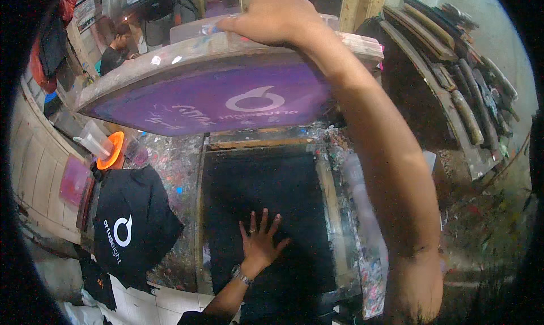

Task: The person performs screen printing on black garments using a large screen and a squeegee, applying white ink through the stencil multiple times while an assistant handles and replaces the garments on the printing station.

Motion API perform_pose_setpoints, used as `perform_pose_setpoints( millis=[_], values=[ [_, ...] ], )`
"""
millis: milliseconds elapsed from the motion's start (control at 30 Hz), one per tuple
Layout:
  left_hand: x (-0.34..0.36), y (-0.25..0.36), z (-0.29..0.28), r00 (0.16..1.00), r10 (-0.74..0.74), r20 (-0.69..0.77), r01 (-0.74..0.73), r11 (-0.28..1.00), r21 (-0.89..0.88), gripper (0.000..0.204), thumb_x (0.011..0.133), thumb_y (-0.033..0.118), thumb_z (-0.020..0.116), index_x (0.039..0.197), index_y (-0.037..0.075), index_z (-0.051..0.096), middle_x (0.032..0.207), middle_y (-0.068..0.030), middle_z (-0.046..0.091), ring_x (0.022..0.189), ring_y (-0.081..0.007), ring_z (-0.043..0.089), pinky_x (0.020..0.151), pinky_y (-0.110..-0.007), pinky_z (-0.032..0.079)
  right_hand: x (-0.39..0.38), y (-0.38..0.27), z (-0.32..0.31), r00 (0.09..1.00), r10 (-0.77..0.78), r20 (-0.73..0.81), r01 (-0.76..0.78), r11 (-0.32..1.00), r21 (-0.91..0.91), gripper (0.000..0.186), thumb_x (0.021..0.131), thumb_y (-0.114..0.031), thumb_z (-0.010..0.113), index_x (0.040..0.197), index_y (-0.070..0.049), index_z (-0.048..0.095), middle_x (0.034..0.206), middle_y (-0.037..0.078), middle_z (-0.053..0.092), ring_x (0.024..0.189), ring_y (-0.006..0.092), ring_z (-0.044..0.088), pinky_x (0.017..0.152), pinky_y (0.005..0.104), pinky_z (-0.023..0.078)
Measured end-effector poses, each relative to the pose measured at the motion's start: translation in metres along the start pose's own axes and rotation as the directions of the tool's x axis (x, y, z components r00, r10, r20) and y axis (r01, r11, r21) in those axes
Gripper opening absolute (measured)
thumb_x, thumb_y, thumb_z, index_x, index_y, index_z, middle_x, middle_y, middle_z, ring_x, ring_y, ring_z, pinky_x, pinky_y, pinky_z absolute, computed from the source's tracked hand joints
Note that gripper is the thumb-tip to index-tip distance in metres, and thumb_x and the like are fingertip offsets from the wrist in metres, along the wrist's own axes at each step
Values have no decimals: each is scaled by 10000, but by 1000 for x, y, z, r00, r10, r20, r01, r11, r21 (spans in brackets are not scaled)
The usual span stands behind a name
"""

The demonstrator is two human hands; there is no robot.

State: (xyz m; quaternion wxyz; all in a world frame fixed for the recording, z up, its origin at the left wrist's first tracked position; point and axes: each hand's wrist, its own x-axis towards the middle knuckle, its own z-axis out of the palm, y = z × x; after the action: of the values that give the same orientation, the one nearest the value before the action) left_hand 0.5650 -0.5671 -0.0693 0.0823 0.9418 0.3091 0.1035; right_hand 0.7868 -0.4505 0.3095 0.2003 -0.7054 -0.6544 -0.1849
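Observation:
My right hand [277, 22] is closed over the top edge of a screen-printing frame [243, 44], which stands tilted up over the far end of the work board. Its purple mesh [204, 92] faces me and carries a pale ring-shaped logo with lettering. My left hand [260, 240] lies palm down on black fabric [266, 183], fingers spread, a watch on its wrist. This dark fabric is stretched flat over the board between light side strips. Left of it, a second black cloth piece [136, 211] with a white printed logo lies on the paint-spattered table.
An orange dish [115, 149] and a clear plastic jug [95, 139] stand at the far left. Stained boards and rolls [453, 81] lean against the right wall. Another person [116, 50] sits in the left background. A paint-smeared strip [371, 285] lies by my right forearm.

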Motion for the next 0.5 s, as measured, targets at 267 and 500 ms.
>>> perform_pose_setpoints(
  millis=[267,500],
  values=[
    [-9,-7,19,1000,-5,5,4,989,145,746,876,608,478,1492,241,273,1566,-115,188,1436,-394,129,1091,-664,101,-32,-29,-12,990,142,-16,-141,989,34,724,770,-676,508,936,-2,713,1021,278,652,992,418,631,862,453,493],
    [-21,-1,-63,891,-153,-428,-67,887,-456,764,885,294,649,1473,77,210,1503,-203,251,1391,-390,242,1106,-515,257,-145,-72,7,990,8,-142,-16,999,-52,545,817,-523,607,1010,-13,631,822,191,654,808,353,642,839,495,464]
  ],
)
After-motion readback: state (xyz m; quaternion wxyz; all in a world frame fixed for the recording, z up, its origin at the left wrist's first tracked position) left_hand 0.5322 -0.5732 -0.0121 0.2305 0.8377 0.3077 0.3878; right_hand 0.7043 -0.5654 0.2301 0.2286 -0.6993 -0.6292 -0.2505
